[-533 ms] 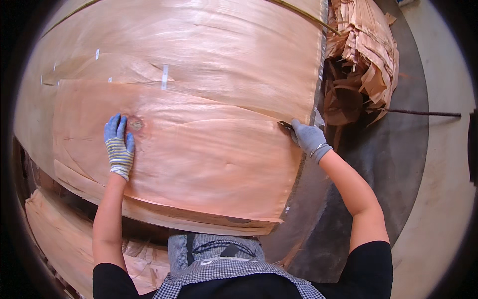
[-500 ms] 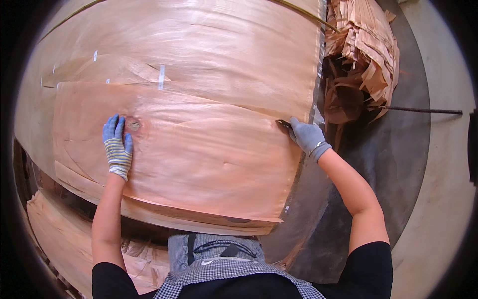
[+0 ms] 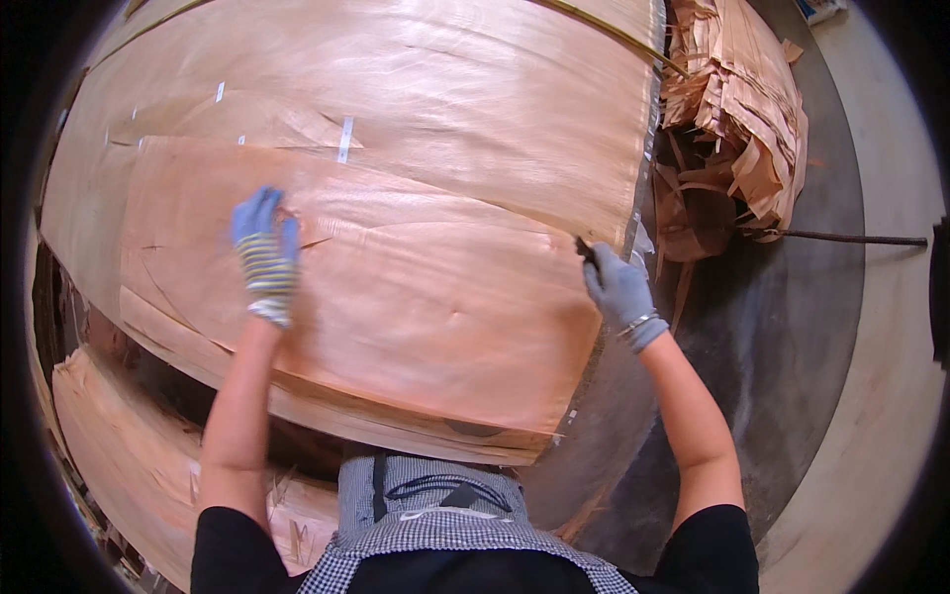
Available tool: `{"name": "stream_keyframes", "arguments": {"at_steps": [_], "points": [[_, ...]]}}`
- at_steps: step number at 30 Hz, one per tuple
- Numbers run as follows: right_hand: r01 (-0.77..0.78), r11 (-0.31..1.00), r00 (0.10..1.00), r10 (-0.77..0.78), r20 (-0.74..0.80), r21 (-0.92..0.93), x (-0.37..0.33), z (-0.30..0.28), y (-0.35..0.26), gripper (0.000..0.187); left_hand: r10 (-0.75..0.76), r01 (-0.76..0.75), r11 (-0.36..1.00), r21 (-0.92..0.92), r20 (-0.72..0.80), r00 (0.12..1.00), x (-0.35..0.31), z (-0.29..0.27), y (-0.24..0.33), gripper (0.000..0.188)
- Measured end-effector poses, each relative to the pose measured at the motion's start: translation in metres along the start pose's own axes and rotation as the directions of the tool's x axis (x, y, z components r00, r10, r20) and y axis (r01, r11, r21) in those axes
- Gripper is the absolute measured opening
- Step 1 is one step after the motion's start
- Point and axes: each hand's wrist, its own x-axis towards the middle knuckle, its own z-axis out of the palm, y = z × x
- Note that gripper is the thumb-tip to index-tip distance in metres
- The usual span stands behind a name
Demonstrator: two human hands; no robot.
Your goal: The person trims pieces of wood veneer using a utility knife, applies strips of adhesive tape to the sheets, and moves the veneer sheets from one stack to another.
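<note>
A reddish, thin wood veneer piece (image 3: pixel 445 327) lies over a larger pale veneer sheet (image 3: pixel 495 129) on a wide stack. My left hand (image 3: pixel 264 262), in a blue glove with a striped cuff, is blurred over the piece's left part. Its fingers stretch forward, thumb apart, and it holds nothing. They partly cover a dark reddish knot area, and a short split shows beside the thumb. At the piece's right end, my right hand (image 3: pixel 625 295), in a grey glove, is closed round a small dark knife (image 3: pixel 586 249), its tip close to the piece's upper right corner.
Strips of white tape (image 3: pixel 345 140) mark the pale sheet. A bundle of torn veneer scraps (image 3: pixel 747 119) sits at the far right, with a dark rod (image 3: pixel 861 238) beside it. More veneer (image 3: pixel 119 436) lies lower left. Dark floor (image 3: pixel 762 396) runs along the right.
My left hand has shifted to the right and forward, across the knot. My right hand with the knife has moved slightly right to the piece's corner. The whole view has tilted a little.
</note>
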Motion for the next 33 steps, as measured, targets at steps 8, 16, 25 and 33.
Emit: {"name": "stream_keyframes", "arguments": {"at_steps": [8,16,25,33], "points": [[0.122,0.992,0.966,-0.109,0.233,-0.044,0.102,0.071,-0.151,0.021,-0.021,0.025,0.998,-0.061,0.07,0.997,0.012,0.074,0.091,0.046],[0.08,0.984,0.948,-0.026,0.317,-0.16,0.037,0.08,-0.116,0.016,0.002,-0.005,1.0,0.015,0.177,0.984,0.011,0.072,0.087,0.043],[0.352,0.932,0.935,-0.346,0.082,-0.081,0.08,0.035,-0.091,0.014,-0.184,0.181,0.983,0.03,0.222,0.958,0.017,0.071,0.109,0.061],[0.534,0.831,0.812,-0.453,0.368,-0.155,0.151,0.062,-0.112,0.017,-0.224,0.212,0.974,0.076,0.212,0.951,0.017,0.082,0.118,0.086]]}}
